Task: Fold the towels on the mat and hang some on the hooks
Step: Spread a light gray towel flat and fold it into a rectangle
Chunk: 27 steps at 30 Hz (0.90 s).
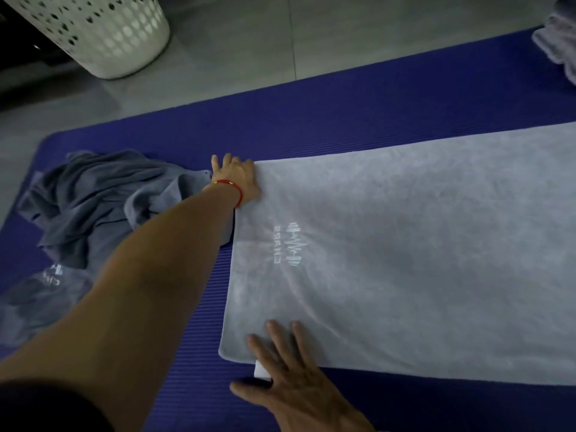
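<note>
A dark towel lies crumpled at the mat's left end, touching the pale towel spread flat beside it. Left hand presses the far corner, fingers straight; right hand presses the near corner, fingers spread. Lifting now may snag the dark one or wrinkle the fold.

We lost the light grey towel past the right edge, and the pale towel pile at upper right was mostly cropped. Our left arm hid part of the dark crumpled towel, whose logo blurred.
</note>
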Tool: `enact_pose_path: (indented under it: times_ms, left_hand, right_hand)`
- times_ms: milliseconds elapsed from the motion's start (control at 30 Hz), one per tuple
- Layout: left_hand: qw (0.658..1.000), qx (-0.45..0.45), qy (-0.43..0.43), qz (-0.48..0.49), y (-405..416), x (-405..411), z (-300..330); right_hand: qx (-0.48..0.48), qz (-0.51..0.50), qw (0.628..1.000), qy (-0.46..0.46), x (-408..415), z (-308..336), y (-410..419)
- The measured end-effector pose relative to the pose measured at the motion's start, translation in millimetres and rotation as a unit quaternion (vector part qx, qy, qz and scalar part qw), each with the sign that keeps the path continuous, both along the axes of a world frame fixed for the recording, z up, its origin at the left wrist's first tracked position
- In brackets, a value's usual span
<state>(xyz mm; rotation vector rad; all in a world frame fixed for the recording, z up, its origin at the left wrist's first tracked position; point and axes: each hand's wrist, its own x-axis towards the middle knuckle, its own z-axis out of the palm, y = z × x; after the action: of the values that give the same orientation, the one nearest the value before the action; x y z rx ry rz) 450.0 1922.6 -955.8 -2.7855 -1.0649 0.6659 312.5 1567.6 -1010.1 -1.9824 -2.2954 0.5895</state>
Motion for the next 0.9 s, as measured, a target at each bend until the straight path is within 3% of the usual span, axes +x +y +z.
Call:
enact_pose_path:
  times_ms: [233, 333, 400, 467, 567, 700, 800, 900]
  left_hand:
    - [0.991, -0.066, -0.111, -0.046, 7, -2, 30]
    - [0.981, -0.081, -0.168, -0.046, 2, -3, 50]
    - [0.975, -0.088, -0.202, -0.038, -5, -1, 65]
    - [0.969, -0.101, -0.220, -0.050, -12, -1, 79]
    - [0.962, -0.105, -0.228, -0.106, -24, 8, 92]
    - [0.942, -0.108, -0.284, -0.141, -53, 41, 109]
    - [0.917, -0.137, -0.340, -0.160, -86, 81, 123]
    - [0.897, -0.168, -0.373, -0.167, -126, 133, 135]
  right_hand:
    - [0.059, -0.082, 0.995, -0.021, -13, 7, 29]
    - [0.137, -0.167, 0.973, 0.077, -1, 16, 25]
    - [0.180, -0.279, 0.905, 0.264, 22, 33, 18]
    - [0.196, -0.402, 0.805, 0.389, 57, 48, 4]
    - [0.194, -0.558, 0.680, 0.434, 124, 73, -27]
    - [0.224, -0.637, 0.568, 0.471, 214, 114, -82]
    - [0.233, -0.670, 0.519, 0.477, 274, 145, -134]
    - [0.205, -0.693, 0.541, 0.430, 326, 176, -201]
